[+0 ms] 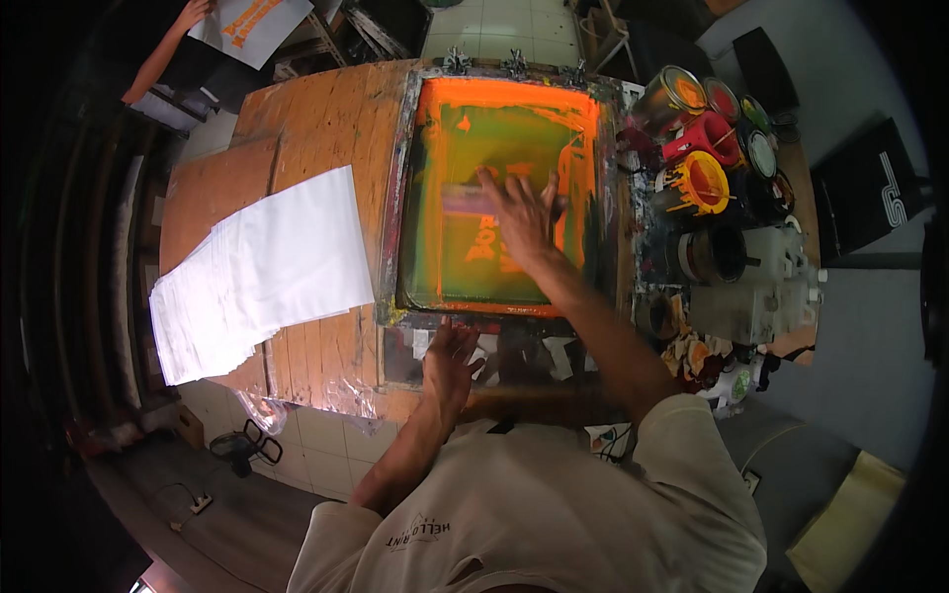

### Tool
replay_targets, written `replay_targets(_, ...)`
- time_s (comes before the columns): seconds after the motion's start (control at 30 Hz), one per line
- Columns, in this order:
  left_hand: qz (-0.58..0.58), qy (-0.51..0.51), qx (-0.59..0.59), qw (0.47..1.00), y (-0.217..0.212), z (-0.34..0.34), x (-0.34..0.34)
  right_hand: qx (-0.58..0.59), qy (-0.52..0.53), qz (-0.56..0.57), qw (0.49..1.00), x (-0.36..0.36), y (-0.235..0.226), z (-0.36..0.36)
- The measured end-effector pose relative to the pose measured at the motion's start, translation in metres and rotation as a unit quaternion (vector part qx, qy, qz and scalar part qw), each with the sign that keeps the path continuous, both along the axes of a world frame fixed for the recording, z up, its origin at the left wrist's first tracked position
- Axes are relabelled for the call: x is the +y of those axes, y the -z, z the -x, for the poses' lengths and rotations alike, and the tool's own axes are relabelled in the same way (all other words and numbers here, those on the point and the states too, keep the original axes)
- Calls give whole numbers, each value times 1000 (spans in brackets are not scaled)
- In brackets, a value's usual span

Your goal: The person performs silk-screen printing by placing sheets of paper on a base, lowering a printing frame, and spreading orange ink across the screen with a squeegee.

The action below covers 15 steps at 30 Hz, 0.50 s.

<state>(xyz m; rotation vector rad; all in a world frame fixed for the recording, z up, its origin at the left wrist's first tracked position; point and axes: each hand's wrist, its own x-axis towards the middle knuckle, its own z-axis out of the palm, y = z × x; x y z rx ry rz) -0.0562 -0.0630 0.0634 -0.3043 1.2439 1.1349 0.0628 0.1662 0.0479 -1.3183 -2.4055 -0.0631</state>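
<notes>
A screen-printing frame (407,188) lies flat on a wooden table (316,128), its mesh smeared with orange and green ink. My right hand (519,217) reaches over the mesh and grips a squeegee (465,200) that lies across the screen's middle. My left hand (450,361) rests with fingers spread on the near edge of the frame, below the mesh. A stack of white sheets (262,267) lies on the table to the left of the frame.
Several open ink cans (692,183), orange, red and green, crowd the right of the frame with a white plastic jug (766,287). Another person's arm (163,54) holds a printed white sheet (252,25) at the far left. Tiled floor and a power strip (198,504) lie below.
</notes>
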Motion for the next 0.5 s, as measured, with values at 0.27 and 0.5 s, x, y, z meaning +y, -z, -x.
replay_targets(0.27,13,-9,-15,1000,-4,2,3,-38,27,-12,999,152,16,11)
replay_targets(0.5,-5,-15,-45,999,0,6,-7,-27,29,11,999,198,4,2)
